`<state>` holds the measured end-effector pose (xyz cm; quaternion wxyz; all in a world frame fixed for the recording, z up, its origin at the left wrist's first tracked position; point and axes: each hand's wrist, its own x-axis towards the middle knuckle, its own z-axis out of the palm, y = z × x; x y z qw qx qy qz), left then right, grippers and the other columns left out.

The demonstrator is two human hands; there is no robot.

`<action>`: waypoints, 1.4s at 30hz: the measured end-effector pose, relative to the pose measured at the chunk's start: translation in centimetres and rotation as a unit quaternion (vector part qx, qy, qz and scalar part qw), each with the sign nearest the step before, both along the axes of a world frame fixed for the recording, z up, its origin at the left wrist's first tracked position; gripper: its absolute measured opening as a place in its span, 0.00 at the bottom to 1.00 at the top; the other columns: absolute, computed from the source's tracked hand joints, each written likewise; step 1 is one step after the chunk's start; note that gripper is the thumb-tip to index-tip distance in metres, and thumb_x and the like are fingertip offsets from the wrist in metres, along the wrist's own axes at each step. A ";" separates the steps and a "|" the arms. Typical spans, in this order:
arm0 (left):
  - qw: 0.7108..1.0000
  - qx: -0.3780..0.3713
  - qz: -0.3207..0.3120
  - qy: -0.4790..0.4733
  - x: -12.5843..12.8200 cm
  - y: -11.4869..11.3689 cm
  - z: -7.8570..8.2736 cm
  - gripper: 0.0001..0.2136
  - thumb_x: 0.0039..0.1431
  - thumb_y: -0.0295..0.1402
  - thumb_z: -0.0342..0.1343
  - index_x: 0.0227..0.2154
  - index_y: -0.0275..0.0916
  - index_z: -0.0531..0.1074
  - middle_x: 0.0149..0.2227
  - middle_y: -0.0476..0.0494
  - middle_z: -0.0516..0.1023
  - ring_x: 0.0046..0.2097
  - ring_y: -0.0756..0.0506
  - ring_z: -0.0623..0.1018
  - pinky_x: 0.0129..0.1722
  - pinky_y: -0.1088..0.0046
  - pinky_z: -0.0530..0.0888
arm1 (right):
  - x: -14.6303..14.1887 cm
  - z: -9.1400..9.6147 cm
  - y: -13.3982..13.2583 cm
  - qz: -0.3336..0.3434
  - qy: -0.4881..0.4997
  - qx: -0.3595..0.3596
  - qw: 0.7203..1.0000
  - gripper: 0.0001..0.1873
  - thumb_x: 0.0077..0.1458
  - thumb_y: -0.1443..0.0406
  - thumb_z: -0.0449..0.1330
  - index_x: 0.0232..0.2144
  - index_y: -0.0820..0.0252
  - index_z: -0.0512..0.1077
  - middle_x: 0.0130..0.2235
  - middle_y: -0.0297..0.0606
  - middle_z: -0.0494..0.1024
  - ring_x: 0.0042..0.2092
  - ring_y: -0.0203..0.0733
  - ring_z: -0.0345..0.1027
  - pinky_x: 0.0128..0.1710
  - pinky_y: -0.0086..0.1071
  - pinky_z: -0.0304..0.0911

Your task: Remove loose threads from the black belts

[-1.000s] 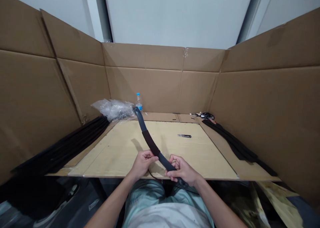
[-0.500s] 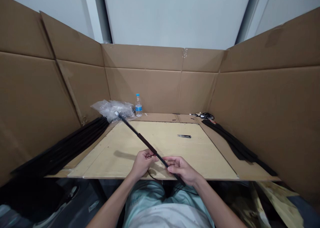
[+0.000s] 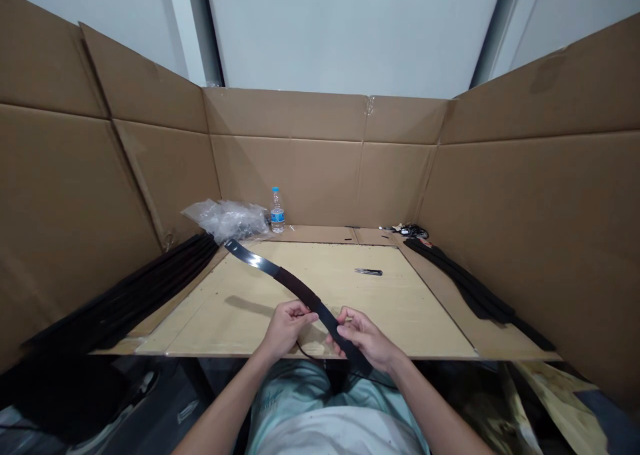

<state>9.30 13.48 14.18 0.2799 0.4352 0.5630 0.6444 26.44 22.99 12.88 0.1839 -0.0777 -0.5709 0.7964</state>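
Observation:
A long, flat, curved dark strip (image 3: pixel 299 286) slants over the board from far left to my lap. Its far end is shiny and bare, a dark brown sleeve covers the middle, and the near part is matte black. My right hand (image 3: pixel 364 338) is closed on the near part, thumb on top. Beside the strip's left edge, my left hand (image 3: pixel 291 325) pinches what looks like a thin black cord (image 3: pixel 305 353), which loops down from the fingers towards my lap. The fingertips hide the exact grip.
Thread snips (image 3: pixel 369 272) lie on the pale board (image 3: pixel 200 315). A water bottle (image 3: pixel 277 212) and clear plastic bags (image 3: pixel 227 220) stand at the back left. Black strips lie at left (image 3: pixel 145 288) and right (image 3: pixel 465 282). Tangled cords (image 3: pixel 413 230) sit back right; cardboard walls (image 3: pixel 320 175) enclose three sides.
The strip has turned from edge-on to showing its broad face, and its far end is slightly lower. My right hand's fingers have shifted on it; my left hand has hardly moved.

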 end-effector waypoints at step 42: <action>0.999 0.004 -0.037 -0.035 0.0 0.2 0.1 0.10 0.31 0.31 0.66 0.19 0.33 0.72 0.20 0.50 0.72 0.24 0.51 0.69 0.24 0.78 0.65 | -0.1 -0.5 0.5 0.010 0.018 0.062 0.998 0.29 0.40 0.66 0.71 0.47 0.59 0.71 0.39 0.39 0.74 0.36 0.37 0.68 0.31 0.30 0.70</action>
